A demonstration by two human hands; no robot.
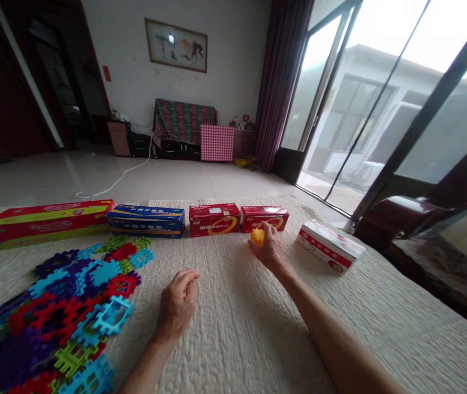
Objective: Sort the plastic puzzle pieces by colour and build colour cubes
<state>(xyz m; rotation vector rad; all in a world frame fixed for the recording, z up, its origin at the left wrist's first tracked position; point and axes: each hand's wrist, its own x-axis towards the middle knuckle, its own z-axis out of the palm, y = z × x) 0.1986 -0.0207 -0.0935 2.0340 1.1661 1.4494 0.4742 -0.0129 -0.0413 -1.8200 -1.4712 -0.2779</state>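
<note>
Toward the far edge of the quilted cover [225,328], right hand [271,249] pinches yellow piece [257,236], probably light, stiff plastic, best held by opposite sides; left hand [178,301] loosely fisted, nothing showing.

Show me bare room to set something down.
The cream cover is bare between the left hand and right forearm, and right of that forearm, nearer than the white box. Crowded: the left side with plastic pieces, the far edge with boxes, and before the rightmost red box, where the right hand holds a yellow piece.
</note>
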